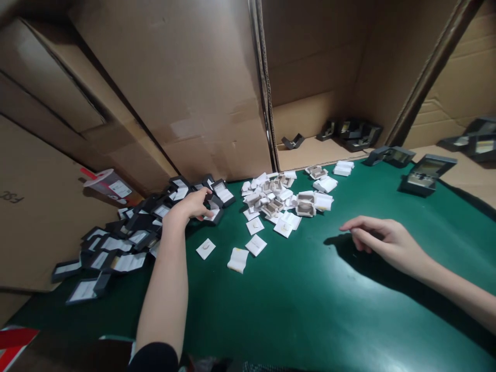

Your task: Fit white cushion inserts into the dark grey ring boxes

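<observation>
Sleeve: a dark sleeve is seen at the bottom edge, on the left arm.
Desk: a green desk is spread out under both arms.
Right hand: the right hand is held just over the desk, well apart from the piles, and a dark shadow is cast under it.
Right grip: the grip is released; the fingers are stretched out loosely and nothing is held.
Loose cards: a few small white cards are laid flat on the desk between the two hands, and a folded white piece is set just beside them.
Left hand: the left hand is reached out to the right edge of the dark pile.
Left grip: the fingers are bent over one dark box and it is touched; it cannot be told if the box is pinched.
Dark pile: many flat dark boxes with white cards inside are heaped on the left side of the desk.
White pile: small white boxes are heaped in the middle, near the dark pile.
Cup: a cup with a red straw is tipped behind the dark pile.
Open cases: bigger dark cases are stood open at the far right.
Cardboard: tall cardboard walls are stood behind the desk, and more dark cases are kept inside the far carton.
</observation>
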`<act>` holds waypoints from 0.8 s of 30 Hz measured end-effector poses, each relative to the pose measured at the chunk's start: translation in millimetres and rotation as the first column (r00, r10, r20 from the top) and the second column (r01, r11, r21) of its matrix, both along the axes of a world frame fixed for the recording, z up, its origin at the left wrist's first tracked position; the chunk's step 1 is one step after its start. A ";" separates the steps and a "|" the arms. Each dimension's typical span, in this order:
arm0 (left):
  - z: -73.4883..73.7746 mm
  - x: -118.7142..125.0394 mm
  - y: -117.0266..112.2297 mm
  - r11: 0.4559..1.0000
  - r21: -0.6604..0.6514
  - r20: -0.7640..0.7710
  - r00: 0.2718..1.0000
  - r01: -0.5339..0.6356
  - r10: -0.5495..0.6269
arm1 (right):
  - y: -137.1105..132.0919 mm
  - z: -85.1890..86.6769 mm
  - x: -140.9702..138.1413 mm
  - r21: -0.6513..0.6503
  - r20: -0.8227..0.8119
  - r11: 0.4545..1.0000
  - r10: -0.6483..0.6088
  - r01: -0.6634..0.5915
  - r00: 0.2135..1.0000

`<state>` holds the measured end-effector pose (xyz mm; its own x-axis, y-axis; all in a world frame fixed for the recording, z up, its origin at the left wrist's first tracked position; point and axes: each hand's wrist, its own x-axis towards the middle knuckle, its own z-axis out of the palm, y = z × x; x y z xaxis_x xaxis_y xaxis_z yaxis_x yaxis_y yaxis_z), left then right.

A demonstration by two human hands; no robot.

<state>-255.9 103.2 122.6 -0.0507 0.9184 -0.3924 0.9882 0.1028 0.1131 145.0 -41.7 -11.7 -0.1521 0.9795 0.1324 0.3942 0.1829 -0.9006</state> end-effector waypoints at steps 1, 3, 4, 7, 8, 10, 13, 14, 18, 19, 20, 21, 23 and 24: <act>1.0 0.7 -0.4 0.998 0.051 -0.036 0.999 0.027 -0.025 | -0.6 0.5 -0.3 0.008 -0.001 1.000 -0.005 0.005 1.000; 3.7 4.9 -2.6 0.980 0.176 -0.099 0.992 0.098 -0.081 | -0.7 2.3 0.2 0.039 0.012 0.998 -0.040 0.039 0.999; 5.4 9.0 -4.8 0.963 0.233 -0.109 0.987 0.139 -0.116 | 0.4 3.4 1.8 0.067 0.030 0.995 -0.076 0.073 0.997; 10.3 30.6 -16.5 0.902 0.309 -0.026 0.951 0.302 -0.309 | 11.8 4.6 15.0 0.243 0.137 0.937 -0.289 0.251 0.947; 11.2 40.5 -21.8 0.882 0.294 0.012 0.921 0.368 -0.389 | 18.2 3.8 22.6 0.345 0.180 0.886 -0.388 0.311 0.904; 10.5 62.2 -33.3 0.845 0.246 0.089 0.857 0.474 -0.507 | 32.9 0.7 40.5 0.549 0.286 0.777 -0.522 0.309 0.804; 3.1 92.7 -48.7 0.758 0.173 0.158 0.742 0.629 -0.651 | 52.0 -6.0 65.0 0.683 0.492 0.688 -0.681 0.245 0.542; -0.6 101.3 -52.9 0.720 0.169 0.156 0.703 0.673 -0.694 | 55.9 -8.2 70.4 0.675 0.549 0.691 -0.705 0.258 0.449; -18.5 126.1 -64.5 0.616 0.192 0.053 0.619 0.764 -0.784 | 58.9 -14.8 78.8 0.583 0.671 0.731 -0.679 0.353 0.299; -23.5 130.2 -66.2 0.598 0.178 0.033 0.602 0.782 -0.798 | 57.4 -15.6 79.3 0.559 0.680 0.742 -0.665 0.370 0.308; -28.7 133.7 -67.5 0.577 0.170 0.018 0.583 0.798 -0.812 | 55.6 -16.1 79.6 0.537 0.678 0.755 -0.652 0.376 0.340; -33.8 136.6 -68.4 0.557 0.171 0.005 0.564 0.813 -0.826 | 53.5 -16.1 79.8 0.522 0.664 0.766 -0.641 0.375 0.386; -43.4 140.9 -69.2 0.520 0.198 -0.028 0.535 0.831 -0.845 | 48.9 -14.4 79.0 0.500 0.630 0.793 -0.609 0.348 0.483; -47.2 142.3 -69.2 0.508 0.207 -0.044 0.527 0.836 -0.849 | 46.4 -12.7 77.5 0.493 0.611 0.807 -0.588 0.325 0.530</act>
